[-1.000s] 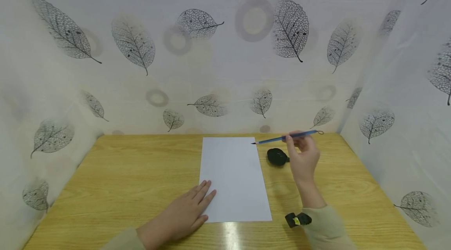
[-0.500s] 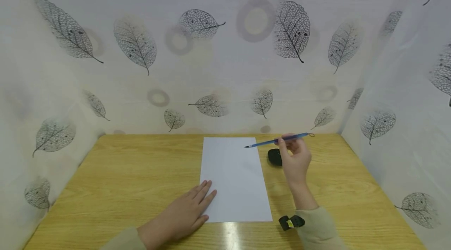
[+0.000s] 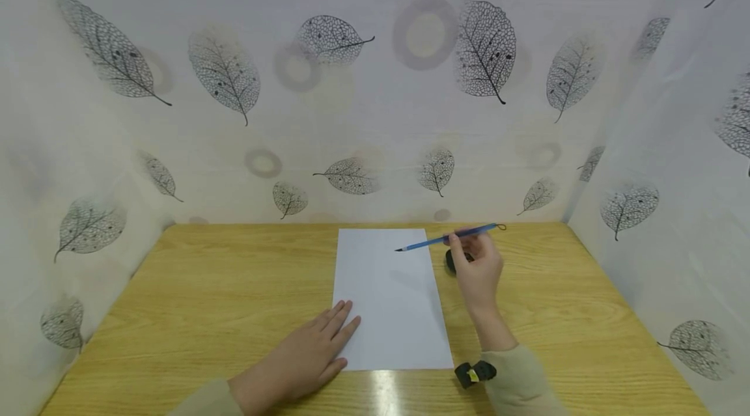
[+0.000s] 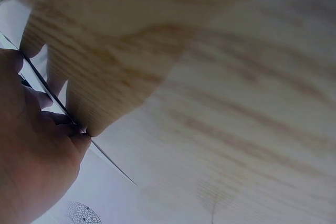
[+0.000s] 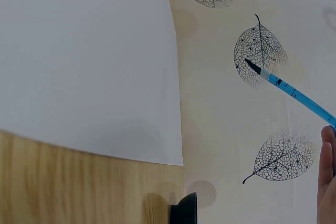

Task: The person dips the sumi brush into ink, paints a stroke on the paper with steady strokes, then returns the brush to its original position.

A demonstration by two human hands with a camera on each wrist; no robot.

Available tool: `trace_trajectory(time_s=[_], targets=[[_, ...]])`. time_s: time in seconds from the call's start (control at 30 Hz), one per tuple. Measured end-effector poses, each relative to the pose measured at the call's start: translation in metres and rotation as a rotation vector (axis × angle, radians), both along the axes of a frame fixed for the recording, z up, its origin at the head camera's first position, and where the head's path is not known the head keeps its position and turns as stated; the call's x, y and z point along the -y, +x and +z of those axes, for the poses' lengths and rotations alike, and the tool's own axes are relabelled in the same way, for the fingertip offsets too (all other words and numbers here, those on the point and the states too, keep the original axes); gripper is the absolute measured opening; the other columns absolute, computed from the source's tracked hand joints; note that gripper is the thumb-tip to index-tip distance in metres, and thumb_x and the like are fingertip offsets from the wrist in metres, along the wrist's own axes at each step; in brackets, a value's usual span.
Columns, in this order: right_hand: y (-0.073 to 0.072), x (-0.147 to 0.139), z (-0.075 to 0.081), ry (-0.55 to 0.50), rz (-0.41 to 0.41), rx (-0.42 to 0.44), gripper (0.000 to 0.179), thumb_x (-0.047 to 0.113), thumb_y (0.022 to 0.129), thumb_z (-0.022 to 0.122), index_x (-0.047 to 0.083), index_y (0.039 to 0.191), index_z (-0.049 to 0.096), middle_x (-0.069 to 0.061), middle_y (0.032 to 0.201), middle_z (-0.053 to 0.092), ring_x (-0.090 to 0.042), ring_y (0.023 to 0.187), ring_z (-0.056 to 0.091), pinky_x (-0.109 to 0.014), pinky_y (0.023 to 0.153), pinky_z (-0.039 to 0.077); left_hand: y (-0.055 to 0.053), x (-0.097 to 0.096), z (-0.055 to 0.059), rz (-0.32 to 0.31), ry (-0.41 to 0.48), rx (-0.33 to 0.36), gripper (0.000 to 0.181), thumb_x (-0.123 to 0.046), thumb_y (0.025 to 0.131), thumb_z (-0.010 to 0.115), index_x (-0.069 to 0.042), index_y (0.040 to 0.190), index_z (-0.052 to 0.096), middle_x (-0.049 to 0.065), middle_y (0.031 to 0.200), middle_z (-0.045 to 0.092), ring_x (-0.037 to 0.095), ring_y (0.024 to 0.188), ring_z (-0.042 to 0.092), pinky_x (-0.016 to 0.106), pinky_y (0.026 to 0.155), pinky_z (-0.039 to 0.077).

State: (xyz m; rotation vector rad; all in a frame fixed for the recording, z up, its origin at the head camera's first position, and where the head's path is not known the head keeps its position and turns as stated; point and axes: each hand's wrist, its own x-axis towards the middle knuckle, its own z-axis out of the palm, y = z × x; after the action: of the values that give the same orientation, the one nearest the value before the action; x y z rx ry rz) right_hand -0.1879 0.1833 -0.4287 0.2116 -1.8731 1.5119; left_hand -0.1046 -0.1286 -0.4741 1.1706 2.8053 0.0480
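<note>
In the head view my right hand (image 3: 479,269) pinches a blue brush (image 3: 448,237) with a black pointed tip and a hanging loop at its end. The brush slants over the upper right part of a blank white sheet of paper (image 3: 383,299), tip pointing left. The right wrist view shows its dark tip and blue handle (image 5: 299,96) raised off the sheet. My left hand (image 3: 307,354) lies flat with spread fingers on the paper's lower left edge; the left wrist view shows that hand (image 4: 44,150) at the sheet's edge. Behind my right hand a small black dish (image 3: 451,262) is partly hidden.
A yellow wood-grain table (image 3: 234,279) carries everything. Pale cloth (image 3: 375,103) printed with leaves hangs behind it and on both sides. A black device with a yellow mark (image 3: 475,374) sits at the right wrist.
My right hand has moved left with the brush, bringing the tip from the paper's upper right edge farther in over it, and now covers more of the dish. The left hand has stayed still.
</note>
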Motion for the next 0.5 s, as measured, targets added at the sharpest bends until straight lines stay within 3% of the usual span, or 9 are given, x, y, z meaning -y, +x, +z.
trace_trajectory(time_s=[0.27, 0.5], targets=[[-0.003, 0.007, -0.004, 0.028, 0.007, -0.014, 0.008, -0.008, 0.097, 0.070, -0.014, 0.100, 0.067, -0.032, 0.093, 0.076, 0.011, 0.081, 0.069, -0.007, 0.074, 0.057, 0.000, 0.000, 0.001, 0.003, 0.003, 0.003, 0.063, -0.043, 0.112, 0.046, -0.010, 0.165, 0.039, 0.019, 0.174, 0.030, 0.033, 0.161, 0.033, 0.046, 0.129, 0.038], [-0.001, 0.014, -0.007, 0.029, 0.027, 0.041, 0.009, -0.004, 0.097, 0.071, -0.012, 0.101, 0.068, -0.028, 0.093, 0.078, 0.009, 0.081, 0.069, -0.007, 0.074, 0.056, 0.001, 0.000, 0.003, 0.008, 0.005, 0.011, 0.063, -0.043, 0.112, 0.046, -0.011, 0.165, 0.039, 0.019, 0.174, 0.030, 0.033, 0.162, 0.033, 0.046, 0.129, 0.038]])
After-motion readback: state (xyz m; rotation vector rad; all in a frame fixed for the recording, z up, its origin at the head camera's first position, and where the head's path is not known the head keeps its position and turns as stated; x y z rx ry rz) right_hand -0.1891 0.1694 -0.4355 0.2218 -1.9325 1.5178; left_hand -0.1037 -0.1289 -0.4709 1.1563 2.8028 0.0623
